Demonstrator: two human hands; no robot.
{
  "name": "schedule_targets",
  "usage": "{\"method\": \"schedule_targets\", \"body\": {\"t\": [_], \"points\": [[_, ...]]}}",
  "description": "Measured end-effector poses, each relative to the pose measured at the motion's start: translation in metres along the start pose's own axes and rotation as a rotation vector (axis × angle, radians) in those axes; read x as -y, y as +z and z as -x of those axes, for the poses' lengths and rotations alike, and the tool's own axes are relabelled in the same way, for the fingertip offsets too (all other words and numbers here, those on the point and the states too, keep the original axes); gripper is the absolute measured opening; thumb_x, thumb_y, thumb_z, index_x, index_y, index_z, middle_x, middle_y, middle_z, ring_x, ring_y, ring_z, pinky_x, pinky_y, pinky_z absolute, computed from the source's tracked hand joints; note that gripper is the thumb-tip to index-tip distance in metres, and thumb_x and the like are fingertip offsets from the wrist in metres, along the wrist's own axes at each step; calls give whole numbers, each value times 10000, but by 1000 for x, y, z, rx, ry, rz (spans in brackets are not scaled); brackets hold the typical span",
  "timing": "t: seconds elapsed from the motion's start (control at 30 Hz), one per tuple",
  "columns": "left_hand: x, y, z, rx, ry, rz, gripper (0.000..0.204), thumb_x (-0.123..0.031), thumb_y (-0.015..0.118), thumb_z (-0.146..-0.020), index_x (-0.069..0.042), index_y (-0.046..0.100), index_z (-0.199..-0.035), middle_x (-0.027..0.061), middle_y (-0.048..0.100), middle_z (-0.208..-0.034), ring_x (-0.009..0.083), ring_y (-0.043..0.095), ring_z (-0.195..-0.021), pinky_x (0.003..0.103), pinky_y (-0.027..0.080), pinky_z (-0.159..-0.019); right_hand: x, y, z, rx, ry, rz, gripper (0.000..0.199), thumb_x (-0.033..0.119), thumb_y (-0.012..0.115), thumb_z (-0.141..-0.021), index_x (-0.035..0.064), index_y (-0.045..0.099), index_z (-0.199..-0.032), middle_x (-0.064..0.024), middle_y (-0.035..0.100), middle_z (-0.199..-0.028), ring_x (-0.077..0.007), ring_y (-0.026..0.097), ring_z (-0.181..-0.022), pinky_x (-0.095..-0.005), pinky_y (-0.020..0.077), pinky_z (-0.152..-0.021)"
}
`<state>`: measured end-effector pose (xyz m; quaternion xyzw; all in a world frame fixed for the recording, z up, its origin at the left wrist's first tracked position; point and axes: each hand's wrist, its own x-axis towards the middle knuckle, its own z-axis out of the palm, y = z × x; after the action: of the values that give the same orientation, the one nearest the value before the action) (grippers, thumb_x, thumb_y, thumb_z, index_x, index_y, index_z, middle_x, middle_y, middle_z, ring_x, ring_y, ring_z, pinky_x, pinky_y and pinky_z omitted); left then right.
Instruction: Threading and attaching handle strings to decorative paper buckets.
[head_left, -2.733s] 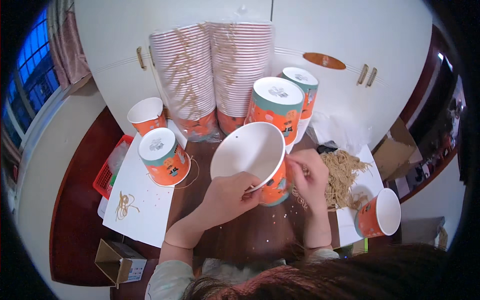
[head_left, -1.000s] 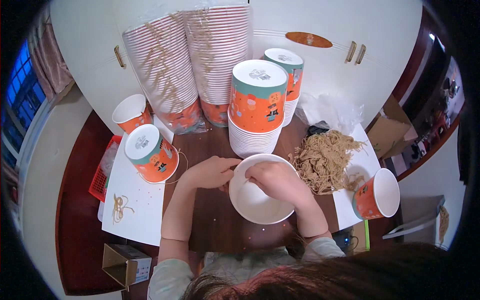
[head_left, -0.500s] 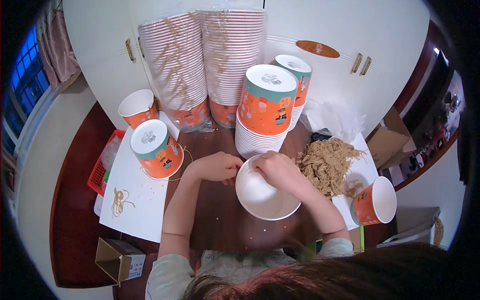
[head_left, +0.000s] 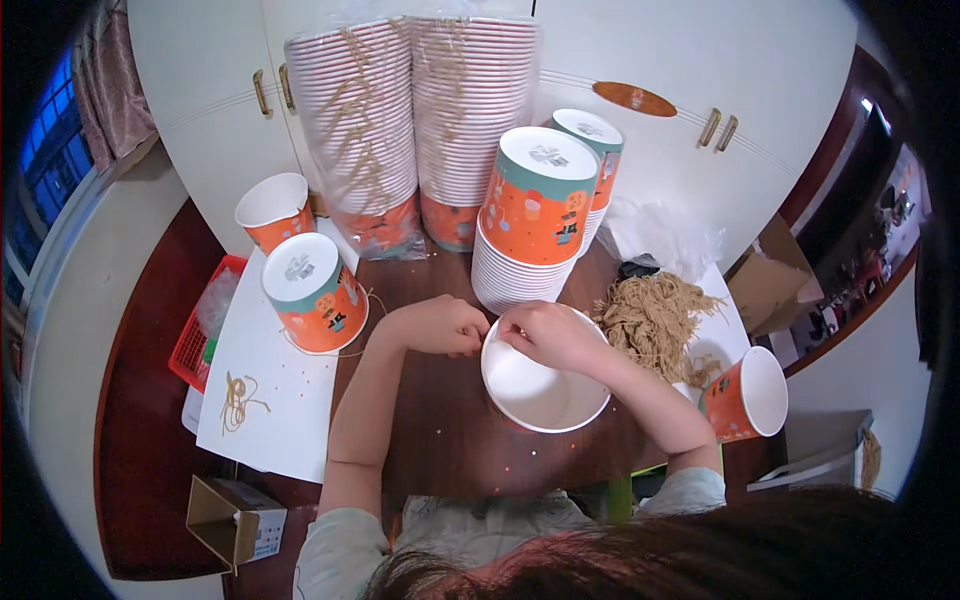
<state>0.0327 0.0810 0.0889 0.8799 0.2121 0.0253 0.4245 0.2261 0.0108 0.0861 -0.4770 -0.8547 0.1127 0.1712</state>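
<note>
A white-lined paper bucket (head_left: pixel 545 390) stands before me, its open mouth toward me. My right hand (head_left: pixel 550 335) reaches over its upper rim with curled fingers, the tips inside against the upper left wall. Whatever those fingers pinch is hidden. Just left of the rim, my left hand (head_left: pixel 450 325) is closed, fingers bent toward the bucket; I cannot make out anything in them. Beyond the bucket rises an upside-down stack of orange and green paper buckets (head_left: pixel 535 215). A heap of tan cords (head_left: pixel 655 325) lies to the right of my right hand.
An upside-down bucket with a cord handle (head_left: pixel 315 300) and a small cord bundle (head_left: pixel 240 402) rest on white paper at left. Tall bagged bucket stacks (head_left: pixel 365 130) stand behind. One bucket (head_left: pixel 745 395) lies tilted at right. An open carton (head_left: pixel 235 520) sits low at left.
The bucket has shifted slightly right. My left hand's fingers, close against its left rim before, now show a little apart from it. My right hand stays at the upper rim.
</note>
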Motion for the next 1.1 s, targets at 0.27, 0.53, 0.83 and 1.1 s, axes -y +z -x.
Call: {"method": "schedule_targets", "body": {"t": [0.27,0.53,0.83,1.1], "points": [[4,2,-3,15,23,-25,200,-133,564,-743,-14,604,-898,81,633,-696,141,602,-585,263,473,-549,-3,4,0,-53,49,-78,114,157,579,-741,49,603,-766,-106,604,-691,-277,590,-645,-370,463,-594],[6,4,-5,26,0,-40,191,-140,568,-745,-16,605,-885,86,632,-704,130,601,-607,256,468,-565,-5,7,1,-33,72,-73,133,173,577,-747,42,600,-755,-114,600,-677,-278,588,-620,-367,460,-578],[6,5,-7,-2,-11,-75,176,-154,587,-741,-8,606,-838,90,632,-700,138,605,-611,264,462,-561,-10,14,-1,-43,57,-99,143,188,574,-741,50,593,-710,-107,595,-656,-280,585,-615,-378,456,-569],[7,6,-6,-35,32,-78,173,-156,582,-743,-5,603,-824,93,631,-696,153,609,-611,271,464,-563,-11,17,-1,-62,50,-130,155,202,573,-732,56,584,-680,-109,590,-647,-292,581,-615,-394,450,-562]]}}
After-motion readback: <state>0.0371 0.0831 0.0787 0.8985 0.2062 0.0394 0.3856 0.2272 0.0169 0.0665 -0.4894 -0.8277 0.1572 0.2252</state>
